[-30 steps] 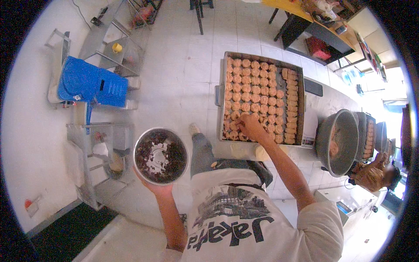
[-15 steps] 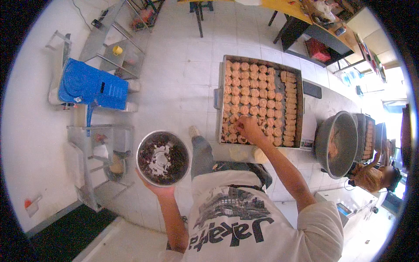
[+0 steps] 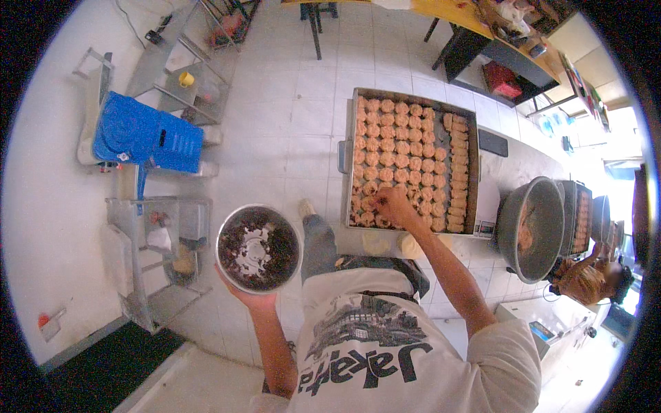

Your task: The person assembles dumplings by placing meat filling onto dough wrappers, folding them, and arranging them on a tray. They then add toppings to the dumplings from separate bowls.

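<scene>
My left hand (image 3: 255, 297) supports a round metal bowl (image 3: 256, 252) from below, its fingers mostly hidden under it. Dark brown bits (image 3: 274, 265) lie in a ring around the bowl's shiny bottom. Over the lower left part of a large metal tray (image 3: 441, 129) is my right hand (image 3: 395, 206), its fingertips pinched together low above the dough pieces. What the fingertips hold is too small to make out. Rows of round, ridged, pale orange dough pieces (image 3: 401, 146) fill most of the tray; longer pieces (image 3: 458, 165) line its right side. A few rounds by my hand carry dark spots.
Right of the tray stands a deep grey basin (image 3: 510, 234) with orange dough inside. Beyond it are another tray of pieces (image 3: 582, 220) and a person (image 3: 585, 279). A blue plastic-covered object (image 3: 148, 134) and glass shelving (image 3: 165, 255) stand at the left.
My right hand has shifted very slightly downward, fingertips still pinched over the same part of the tray. The bowl stays almost in place in my left hand.
</scene>
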### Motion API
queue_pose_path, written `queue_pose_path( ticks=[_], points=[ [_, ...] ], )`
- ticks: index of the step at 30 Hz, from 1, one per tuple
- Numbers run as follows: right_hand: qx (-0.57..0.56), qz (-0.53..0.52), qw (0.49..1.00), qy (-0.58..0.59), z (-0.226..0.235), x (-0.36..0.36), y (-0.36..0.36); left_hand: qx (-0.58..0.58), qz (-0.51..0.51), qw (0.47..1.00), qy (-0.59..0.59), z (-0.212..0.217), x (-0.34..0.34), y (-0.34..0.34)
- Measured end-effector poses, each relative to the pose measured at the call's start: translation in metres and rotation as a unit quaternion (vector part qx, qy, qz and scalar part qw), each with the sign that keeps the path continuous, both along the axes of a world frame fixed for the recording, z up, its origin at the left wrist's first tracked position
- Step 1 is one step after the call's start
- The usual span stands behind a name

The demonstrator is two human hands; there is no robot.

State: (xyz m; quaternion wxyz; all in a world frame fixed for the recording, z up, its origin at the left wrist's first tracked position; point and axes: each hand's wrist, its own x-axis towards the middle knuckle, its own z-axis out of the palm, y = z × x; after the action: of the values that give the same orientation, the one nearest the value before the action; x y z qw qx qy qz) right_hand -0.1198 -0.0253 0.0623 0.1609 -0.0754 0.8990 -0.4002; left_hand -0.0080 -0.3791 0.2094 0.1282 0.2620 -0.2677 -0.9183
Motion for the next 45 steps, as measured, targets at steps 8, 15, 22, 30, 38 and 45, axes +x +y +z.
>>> queue_pose_path(
  ticks=[8,15,22,30,38,45],
  points=[
    [0.072,0.033,0.997,-0.009,0.005,-0.003,-0.004,0.010,-0.037,0.999,0.031,0.005,-0.003,-0.001],
    [0.068,0.062,0.995,-0.036,0.022,-0.003,-0.004,-0.011,-0.024,0.999,0.032,0.010,-0.005,0.004],
    [0.033,-0.030,0.994,-0.099,0.037,-0.008,0.029,0.026,-0.034,0.999,0.034,0.003,0.002,-0.001],
    [0.016,0.002,0.997,-0.073,0.020,-0.001,0.000,0.022,-0.027,0.999,0.040,0.003,-0.006,0.006],
    [0.077,0.045,0.994,-0.065,-0.004,-0.005,-0.018,0.033,0.002,0.999,-0.007,0.001,0.005,0.003],
    [0.061,0.025,0.998,-0.009,-0.012,-0.004,0.011,0.023,0.016,0.999,0.026,0.003,0.003,0.004]
  ],
)
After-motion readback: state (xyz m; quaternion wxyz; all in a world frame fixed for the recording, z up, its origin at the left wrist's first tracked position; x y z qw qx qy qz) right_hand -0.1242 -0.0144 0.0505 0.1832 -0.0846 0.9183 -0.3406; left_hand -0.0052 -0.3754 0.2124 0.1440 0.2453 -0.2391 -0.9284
